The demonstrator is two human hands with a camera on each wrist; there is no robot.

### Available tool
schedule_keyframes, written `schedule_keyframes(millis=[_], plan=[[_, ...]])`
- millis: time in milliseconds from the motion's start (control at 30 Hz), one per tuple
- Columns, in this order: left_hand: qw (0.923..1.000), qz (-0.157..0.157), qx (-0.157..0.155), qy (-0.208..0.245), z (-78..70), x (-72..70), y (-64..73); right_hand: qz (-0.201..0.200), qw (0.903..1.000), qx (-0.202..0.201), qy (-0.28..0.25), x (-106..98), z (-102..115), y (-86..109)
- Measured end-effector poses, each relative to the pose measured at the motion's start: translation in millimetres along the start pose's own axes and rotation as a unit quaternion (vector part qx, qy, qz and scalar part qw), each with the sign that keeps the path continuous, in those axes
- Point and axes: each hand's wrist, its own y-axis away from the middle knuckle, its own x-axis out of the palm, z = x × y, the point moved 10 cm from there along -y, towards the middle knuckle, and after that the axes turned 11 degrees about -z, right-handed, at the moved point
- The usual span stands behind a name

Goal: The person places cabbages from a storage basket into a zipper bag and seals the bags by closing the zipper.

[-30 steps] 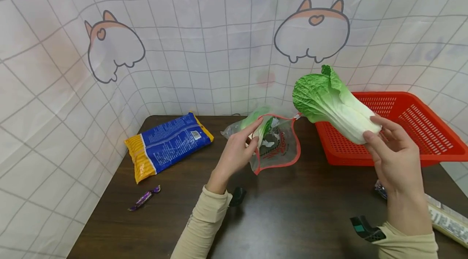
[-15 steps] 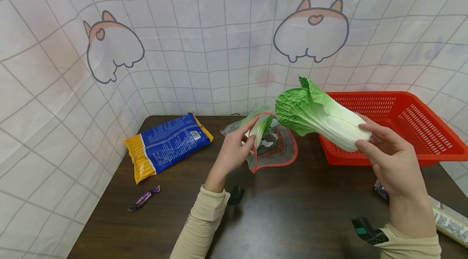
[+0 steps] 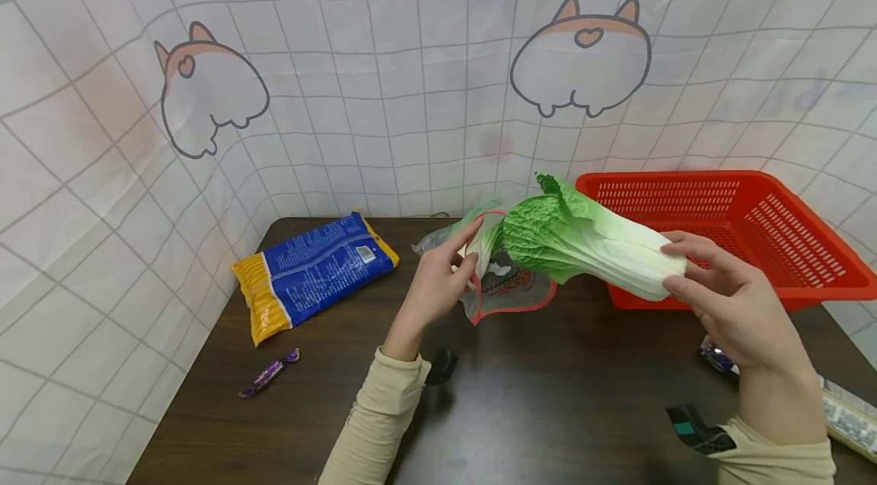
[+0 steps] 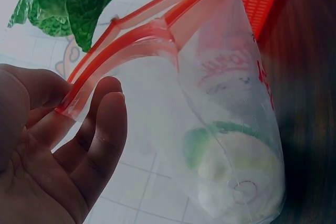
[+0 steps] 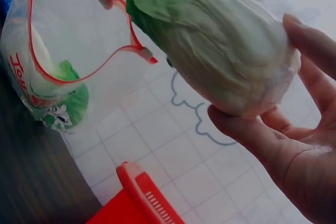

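Napa cabbage (image 3: pixel 596 245): leaf end crinkled and matt; stalk end smoother, low sheen.
Zip bag (image 3: pixel 510 298): thin translucent plastic film, creased; closure strip (image 4: pixel 134 36) in smooth red plastic.
Basket (image 3: pixel 788 218): rigid red plastic, perforated walls, semi-gloss.
Blue and yellow packet (image 3: pixel 315 276): printed plastic film, glossy, wrinkled.
Candy wrapper (image 3: pixel 269 373): shiny, foil-like film.
Tabletop (image 3: pixel 562 378): dark wood-grain surface, smooth, reflective.
Backdrop (image 3: pixel 384 89): cloth-like sheet, matt, rippled.
Sleeves (image 3: pixel 373 420): matt cloth, creased.

Head view high, forward-down; wrist views close-up, bag (image 4: pixel 226 85) common to both.
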Motion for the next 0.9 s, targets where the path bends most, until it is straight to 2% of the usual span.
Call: schedule_keyframes(millis=[100,333,400,600,700,767,833,900], plan=[[0.9999,0.003,-0.009,0.006,1.3,0.3,0.1,0.036,0.9993,-0.004,0.000,0.6,-3.1,0.6],[0.9999,0.001,0.004,0.016,1.2,0.3,0.7,0.113,0.9895,-0.020,-0.087,2.7,-10.5,3.7],[0.9998,0.000,0.008,0.019,0.6,0.1,0.6,0.122,0.9892,-0.014,-0.080,4.4,-13.9,3.3],[0.9996,0.001,0.011,0.026,-0.6,1.3,0.6,0.123,0.9924,0.008,0.000,8.8,-22.7,2.7],[0.9995,0.003,0.002,0.031,1.2,1.5,0.9,0.118,0.9907,0.001,0.068,11.5,-24.2,1.7],[0.9995,0.004,-0.005,0.032,2.7,1.1,0.8,0.102,0.9849,-0.006,0.140,11.4,-25.6,0.1],[0.9994,0.003,-0.009,0.032,3.8,0.5,0.7,0.077,0.9734,-0.012,0.215,9.9,-25.8,-1.5],[0.9996,0.000,-0.008,0.026,4.6,-0.1,0.4,0.056,0.9622,-0.016,0.266,9.3,-24.8,-2.9]])
